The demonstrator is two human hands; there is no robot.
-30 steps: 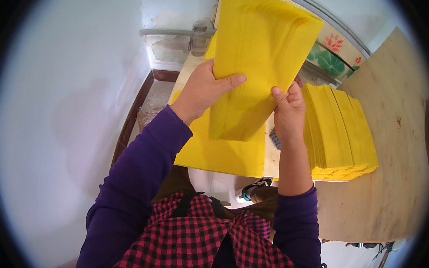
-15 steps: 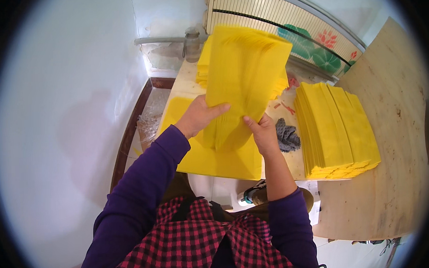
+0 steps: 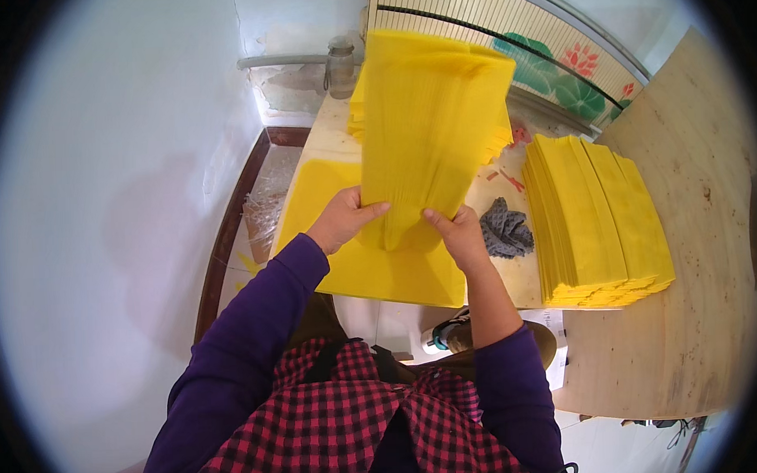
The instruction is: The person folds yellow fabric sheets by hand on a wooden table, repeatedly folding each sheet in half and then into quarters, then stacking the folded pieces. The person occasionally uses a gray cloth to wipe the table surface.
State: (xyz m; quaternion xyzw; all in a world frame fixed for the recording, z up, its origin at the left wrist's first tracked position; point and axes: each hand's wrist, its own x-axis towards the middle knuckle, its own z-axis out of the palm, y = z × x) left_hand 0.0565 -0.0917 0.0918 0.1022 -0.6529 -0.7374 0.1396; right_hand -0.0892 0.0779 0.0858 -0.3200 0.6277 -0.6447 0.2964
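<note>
In the head view, the step in hand looks like steadying a raised bundle of yellow sheets (image 3: 428,118), and the next move seems to call for both grips staying even so the layers keep together. The left hand (image 3: 342,218) and right hand (image 3: 460,234), a little apart, pinch its lower side edges, thumbs in front. The bundle rises beyond them, above the flat yellow pile (image 3: 397,286) on the bench (image 3: 514,286).
</note>
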